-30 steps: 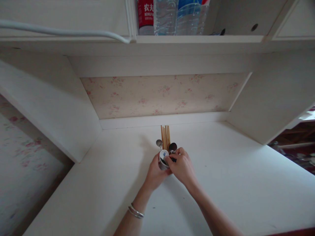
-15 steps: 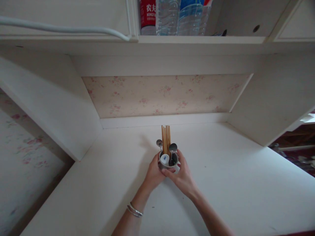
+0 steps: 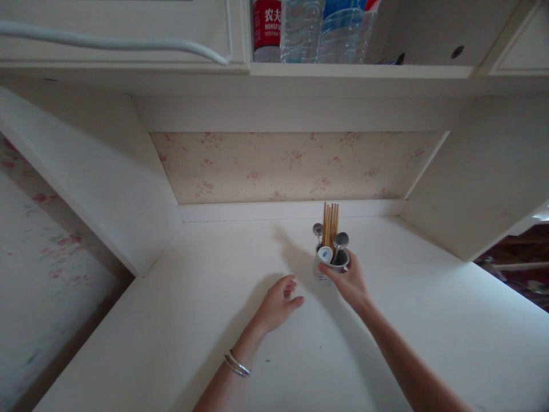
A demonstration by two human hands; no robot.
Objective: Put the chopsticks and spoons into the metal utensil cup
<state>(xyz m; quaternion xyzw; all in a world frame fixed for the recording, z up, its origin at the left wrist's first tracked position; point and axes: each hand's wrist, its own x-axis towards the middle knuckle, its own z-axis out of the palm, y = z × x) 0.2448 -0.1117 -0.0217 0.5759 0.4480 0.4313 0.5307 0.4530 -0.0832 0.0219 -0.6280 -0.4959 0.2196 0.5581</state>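
My right hand (image 3: 347, 279) grips a white utensil holder (image 3: 322, 273) from its right side, the thumb across the front. Several wooden chopsticks (image 3: 330, 222) stand upright in it. Metal spoons lean out too, a smaller spoon (image 3: 317, 229) at the left and a larger spoon (image 3: 341, 240) at the right. A white ceramic spoon (image 3: 325, 254) with a blue mark shows at the front. Left of the holder and apart from it, my left hand (image 3: 279, 302) hovers with curled fingers and the thumb held away, nothing in it. Silver bangles (image 3: 237, 365) circle the left wrist.
The white countertop (image 3: 206, 309) lies under both hands, with side panels (image 3: 476, 171) left and right. Behind is a floral back wall (image 3: 257, 171). Overhead, a cabinet shelf (image 3: 364, 70) carries several plastic bottles (image 3: 302, 31), and a white cable (image 3: 128, 43) hangs at the left.
My left hand has let go of the utensil holder. The right hand has carried the holder to the right and slightly farther back. The view has shifted a little.
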